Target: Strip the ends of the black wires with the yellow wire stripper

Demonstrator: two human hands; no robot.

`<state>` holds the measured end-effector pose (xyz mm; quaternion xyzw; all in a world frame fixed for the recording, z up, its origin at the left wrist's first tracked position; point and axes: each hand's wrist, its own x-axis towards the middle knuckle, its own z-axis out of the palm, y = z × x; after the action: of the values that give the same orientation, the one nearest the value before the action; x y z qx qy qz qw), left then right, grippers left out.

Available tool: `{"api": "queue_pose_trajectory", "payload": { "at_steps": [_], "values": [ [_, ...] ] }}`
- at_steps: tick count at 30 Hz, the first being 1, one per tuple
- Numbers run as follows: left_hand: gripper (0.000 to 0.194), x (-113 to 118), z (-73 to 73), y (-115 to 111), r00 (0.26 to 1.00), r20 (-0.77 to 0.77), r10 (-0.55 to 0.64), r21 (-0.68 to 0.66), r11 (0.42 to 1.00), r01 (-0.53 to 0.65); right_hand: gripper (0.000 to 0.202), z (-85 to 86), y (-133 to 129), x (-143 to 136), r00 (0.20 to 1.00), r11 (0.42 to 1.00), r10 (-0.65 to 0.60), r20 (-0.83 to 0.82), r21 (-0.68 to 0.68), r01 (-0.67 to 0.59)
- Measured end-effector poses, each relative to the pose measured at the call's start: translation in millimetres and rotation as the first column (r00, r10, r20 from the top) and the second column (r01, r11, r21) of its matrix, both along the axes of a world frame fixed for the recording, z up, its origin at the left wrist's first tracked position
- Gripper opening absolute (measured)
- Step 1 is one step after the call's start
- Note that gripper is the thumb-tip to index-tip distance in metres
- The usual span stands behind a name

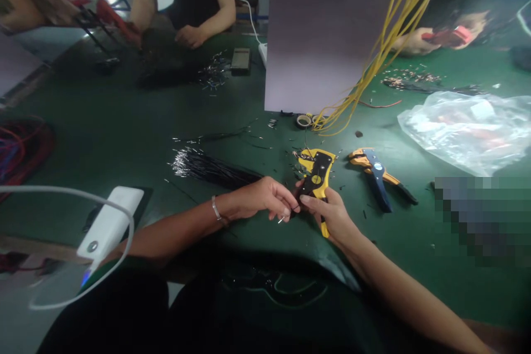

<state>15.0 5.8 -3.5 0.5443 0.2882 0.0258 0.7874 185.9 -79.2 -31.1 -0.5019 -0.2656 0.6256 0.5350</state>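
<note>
Over the green table (124,110), the right hand's (334,213) fingers grip a yellow-and-black wire stripper (318,168); the left hand's (263,196), just beside, pinch a bright-tipped wire (281,219). Left of them lies a black wire bundle (226,171); beyond stands 1 grey partition (319,27).

The table (112,121) is open left of the black wires (219,170), which lie just beyond the left hand (265,199). 1 gap separates the right hand (332,213) and blue stripper (378,171). The board (315,38), yellow wires (373,61) and bag (468,138) obstruct farther reach.
</note>
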Motion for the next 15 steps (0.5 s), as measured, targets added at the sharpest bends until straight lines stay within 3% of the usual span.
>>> {"api": "queue_pose_trajectory", "payload": {
  "at_steps": [8, 12, 15],
  "values": [
    [0.026, -5, 1.7, 6, 0.999, -0.043, -0.026, 0.054, 0.998, 0.029, 0.023, 0.0, 5, 3, 0.991, 0.991, -0.105, -0.079, 0.075, 0.111],
    [0.025, -16, 10.1, 21, 0.986, -0.154, -0.066, 0.200, 0.975, 0.096, 0.022, 1.9, 11, 11, 0.981, 0.976, -0.164, -0.100, 0.129, 0.176],
    [0.026, -27, 21.4, 39, 0.977, -0.212, -0.010, 0.343, 0.936, 0.084, 0.021, 4.0, 13, 16, 0.976, 0.969, -0.182, -0.120, 0.148, 0.199]
  ]
}}
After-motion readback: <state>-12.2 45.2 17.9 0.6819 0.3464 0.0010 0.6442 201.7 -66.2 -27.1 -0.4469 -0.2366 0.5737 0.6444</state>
